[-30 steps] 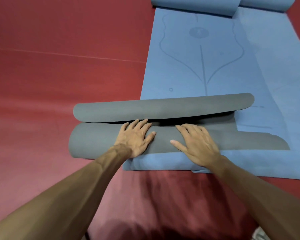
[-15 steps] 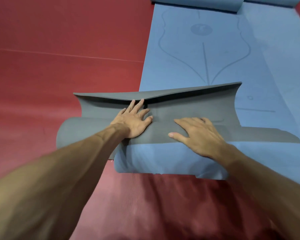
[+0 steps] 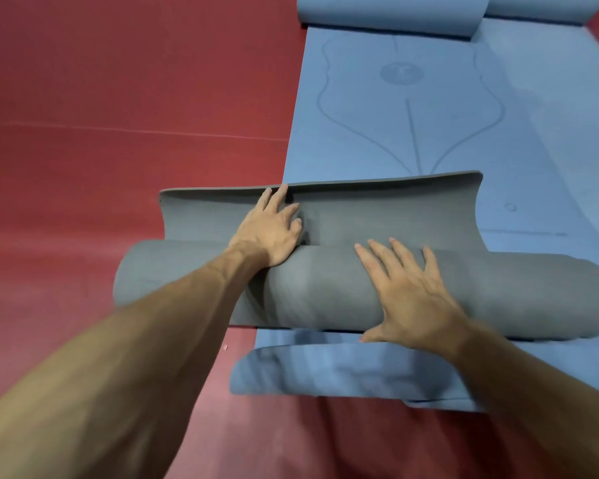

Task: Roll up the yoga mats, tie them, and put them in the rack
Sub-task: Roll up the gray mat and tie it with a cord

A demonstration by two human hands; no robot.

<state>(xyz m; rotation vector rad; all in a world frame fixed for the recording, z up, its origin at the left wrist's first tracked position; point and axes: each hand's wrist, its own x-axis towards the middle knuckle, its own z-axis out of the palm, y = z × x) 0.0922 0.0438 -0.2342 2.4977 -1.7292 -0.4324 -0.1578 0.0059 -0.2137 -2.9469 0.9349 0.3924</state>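
- The red floor (image 3: 118,98) takes up the left half and the near strip of the view; no rack shows anywhere on it.
- A blue yoga mat (image 3: 377,140) with printed alignment lines lies flat and runs away from the person. Its far end is wound into a blue roll (image 3: 388,12), and its near edge (image 3: 325,371) curls up slightly.
- The grey yoga mat (image 3: 325,292) lies crosswise on the blue one, its left end overhanging onto the floor. The near part is a thick roll. The loose flap (image 3: 395,212) beyond it stands up with a curled far lip, likely springing back from how it was stored.
- The right hand (image 3: 408,292) rests flat on top of the roll with fingers spread and clamped on nothing. I judge it is pinning the coil so it cannot unwind.
- The left hand (image 3: 267,229) has its heel on the roll and its straight fingers reaching to the flap's far lip, pressing and not gripping, seemingly to flatten it.
- Only 1 mat is being rolled; tying and racking are not yet begun.
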